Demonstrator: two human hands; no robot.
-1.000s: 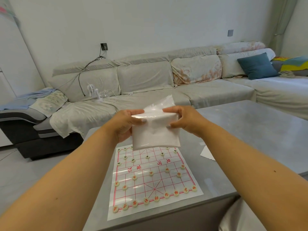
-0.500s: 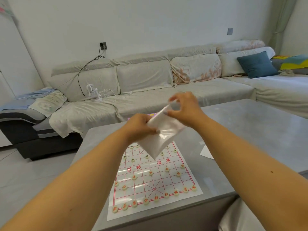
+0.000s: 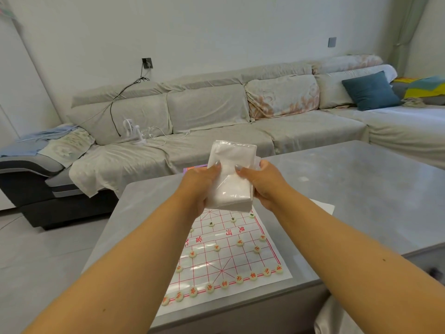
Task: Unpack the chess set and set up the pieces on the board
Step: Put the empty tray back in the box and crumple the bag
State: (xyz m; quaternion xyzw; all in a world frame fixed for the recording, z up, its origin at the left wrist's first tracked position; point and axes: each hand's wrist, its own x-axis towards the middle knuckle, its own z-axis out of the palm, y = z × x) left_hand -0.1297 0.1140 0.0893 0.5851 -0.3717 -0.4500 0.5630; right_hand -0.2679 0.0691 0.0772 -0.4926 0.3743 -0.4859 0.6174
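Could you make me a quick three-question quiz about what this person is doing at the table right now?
1. True or false: both hands hold the white plastic bag up above the board.
2. Which row of pieces is plainly complete on the board?
A. the near row of red-marked pieces
B. none, the board is bare
C. only the far row
3. Fill in: the blue cushion lies on the ____.

Key
1. True. The left hand and right hand grip it from either side, fingers curled round it.
2. A.
3. Sofa, at its right end behind the grey table.
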